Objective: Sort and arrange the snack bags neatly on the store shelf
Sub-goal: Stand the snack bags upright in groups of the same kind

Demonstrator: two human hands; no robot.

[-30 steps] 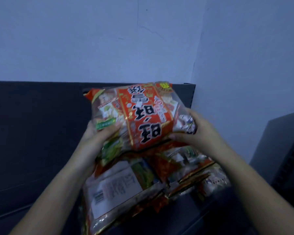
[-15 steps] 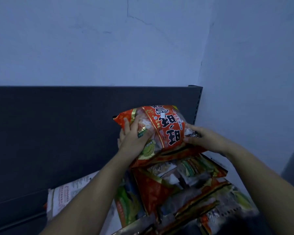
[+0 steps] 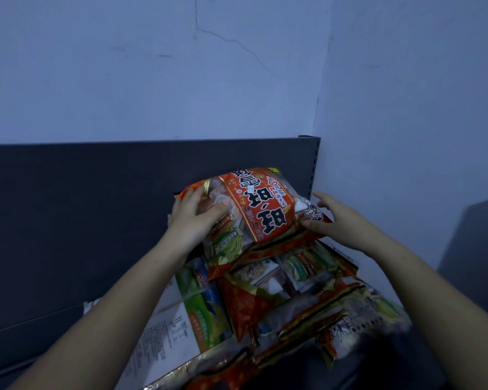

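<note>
A red and orange snack bag (image 3: 262, 209) with large black characters lies tilted on top of a pile of similar snack bags (image 3: 282, 294) at the right end of the shelf. My left hand (image 3: 192, 220) grips the bag's left end, thumb on top and fingers behind it. My right hand (image 3: 341, 220) is at the bag's right end with its fingers spread and straight; the thumb touches the bag's lower right corner. The shelf surface under the pile is hidden.
The dark grey back panel (image 3: 96, 209) of the shelf runs behind the pile and ends at a slotted upright (image 3: 313, 167) by the wall corner. A bag lying label side up (image 3: 166, 333) sits at the pile's left. A dark unit (image 3: 476, 249) stands right.
Both hands carried the red bag away from me and down onto the pile against the back panel. My right hand's fingers have since straightened and spread off the bag's end.
</note>
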